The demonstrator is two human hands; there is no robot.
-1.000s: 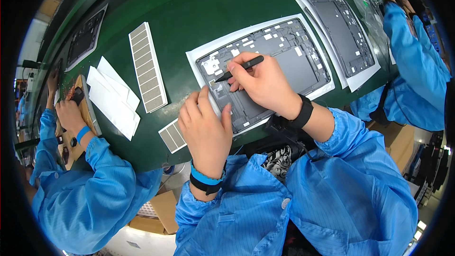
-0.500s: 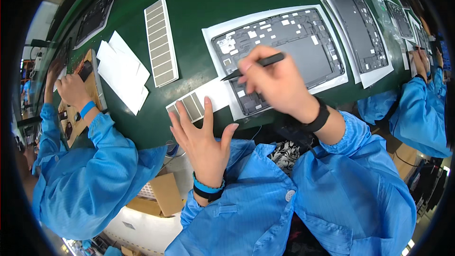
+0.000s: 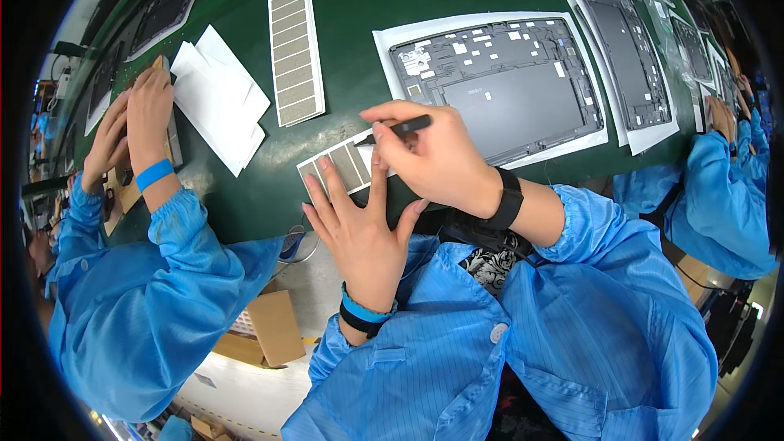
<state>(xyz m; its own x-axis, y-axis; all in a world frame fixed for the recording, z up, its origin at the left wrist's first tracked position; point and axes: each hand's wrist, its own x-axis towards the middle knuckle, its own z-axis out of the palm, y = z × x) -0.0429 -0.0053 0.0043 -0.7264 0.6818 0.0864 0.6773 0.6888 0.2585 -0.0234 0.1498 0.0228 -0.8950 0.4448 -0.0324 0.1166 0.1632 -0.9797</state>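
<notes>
My left hand [image 3: 363, 233] lies with its fingers spread, the fingertips pressing the near edge of a white backing strip [image 3: 305, 168] that carries grey-brown rectangular stickers [image 3: 351, 173]. Pinched in my right hand [image 3: 445, 159] is a black pen-shaped tool [image 3: 415, 124] with a pointed tip; its exact kind is unclear. The tip is at the sticker strip, by the right edge of the visible stickers. My right hand hides the strip's right end and the left part of a dark grey flat device housing [image 3: 514, 114], which rests on a white sheet [image 3: 390, 73].
Beyond the strip lies a stack of similar sticker strips [image 3: 296, 49], with loose white papers [image 3: 216, 94] left of it. A second housing [image 3: 616, 49] is on the right. Blue-sleeved co-workers work at both sides; one's hands [image 3: 147, 110] are at the left. The table [image 3: 351, 0] is green.
My right hand has moved left with the black tool, from over the housing to the sticker strip. My left hand stays on the strip. The left co-worker's hands have come together.
</notes>
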